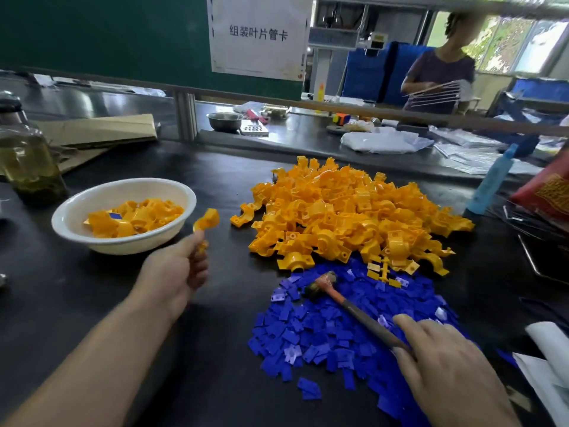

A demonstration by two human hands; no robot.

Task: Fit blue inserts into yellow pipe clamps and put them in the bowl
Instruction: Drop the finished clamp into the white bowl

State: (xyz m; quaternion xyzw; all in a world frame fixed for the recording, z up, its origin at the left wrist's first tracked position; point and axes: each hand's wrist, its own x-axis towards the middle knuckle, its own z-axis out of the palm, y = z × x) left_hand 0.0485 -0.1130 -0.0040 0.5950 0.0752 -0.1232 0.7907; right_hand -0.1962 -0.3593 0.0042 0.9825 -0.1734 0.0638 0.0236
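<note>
A yellow pipe clamp (pixel 207 221), pinched between thumb and fingers of the left hand (pixel 175 272), is held above the black table (pixel 215 365) just beside the right rim of the white bowl (pixel 129 245), which contains further clamps. To the right lie the heap of yellow clamps (pixel 345 211) and, nearer, the blue inserts (pixel 323 334). The right hand (pixel 446 365) grips the handle of a small hammer (pixel 354 306) resting on the inserts.

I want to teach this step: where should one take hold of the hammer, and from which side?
Take the hammer by the near end of its handle, coming from the near right. It lies flat on the blue inserts, head pointing far-left, and the right hand holds the handle there.
</note>
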